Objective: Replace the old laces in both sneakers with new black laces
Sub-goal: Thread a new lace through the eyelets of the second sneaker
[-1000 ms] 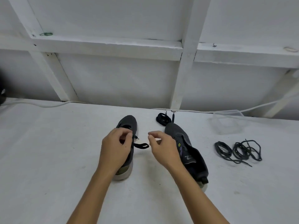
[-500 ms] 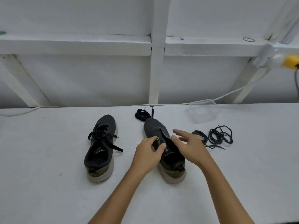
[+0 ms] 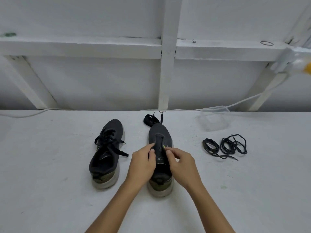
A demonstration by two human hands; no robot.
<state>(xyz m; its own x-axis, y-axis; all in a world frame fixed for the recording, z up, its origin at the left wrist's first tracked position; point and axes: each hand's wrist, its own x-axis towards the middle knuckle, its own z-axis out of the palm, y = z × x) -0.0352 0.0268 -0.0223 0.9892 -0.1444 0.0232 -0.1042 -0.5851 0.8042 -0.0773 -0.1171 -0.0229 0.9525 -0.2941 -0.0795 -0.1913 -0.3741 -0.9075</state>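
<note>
Dark knit sneakers: two, toes away from the person, on the white table [image 3: 50, 190].
Unlaced sneaker [image 3: 160, 158]: between both hands, no lace in its eyelets.
Left hand [image 3: 143, 165]: fingers curled on the left edge of its tongue opening.
Right hand [image 3: 180, 163]: fingertips pinching the right edge.
Laced sneaker [image 3: 105, 153]: left of the grip, lace ends loose.
Round lace bundles [image 3: 225, 146]: two, right of the grip.
Flat lace [image 3: 150, 120]: one, beyond the held toe.
Clear container [image 3: 214, 118]: one, far right.

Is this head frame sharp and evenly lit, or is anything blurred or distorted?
Head view: soft, even light and faint shadows; the beams bow with wide-angle distortion; the yellow object at the right edge is blurred; both hands and the unlaced sneaker are reasonably sharp.
</note>
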